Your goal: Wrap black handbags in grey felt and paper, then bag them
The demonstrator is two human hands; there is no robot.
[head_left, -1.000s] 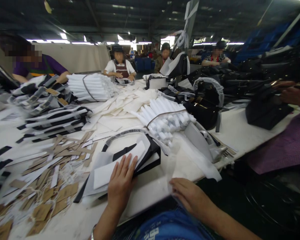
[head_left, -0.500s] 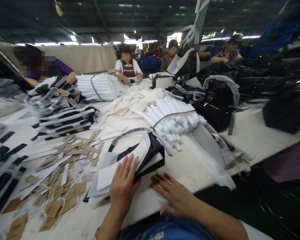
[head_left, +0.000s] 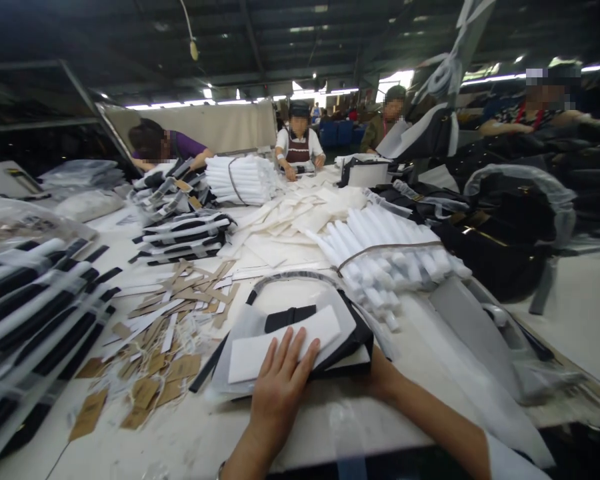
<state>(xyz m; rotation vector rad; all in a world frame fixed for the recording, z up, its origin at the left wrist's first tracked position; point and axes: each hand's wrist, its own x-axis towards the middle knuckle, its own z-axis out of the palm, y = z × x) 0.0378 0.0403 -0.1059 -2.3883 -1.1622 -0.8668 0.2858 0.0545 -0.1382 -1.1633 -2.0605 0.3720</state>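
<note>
A black handbag [head_left: 363, 340] lies on its side on the table in front of me, its wrapped handle [head_left: 290, 275] arching toward the far side. A white foam strip [head_left: 250, 357] rests across the bag over a translucent sheet [head_left: 240, 320]. My left hand [head_left: 285, 380] is laid flat on the strip, fingers stretched out. At the bag's right edge is my right hand [head_left: 380, 370]; its fingers are hidden behind the bag, so its grip cannot be made out.
Brown paper tags [head_left: 143, 393] with strings lie at left, near black-and-white wrapped straps [head_left: 45, 320]. A bound bundle of white foam rolls [head_left: 380, 250] sits beyond the bag. Black bags [head_left: 500, 233] are piled at right. Several people work around the table [head_left: 570, 313].
My right hand has gone from the bare table to the bag's right edge. The foam strip now lies flatter under my left hand. The whole view has shifted leftward.
</note>
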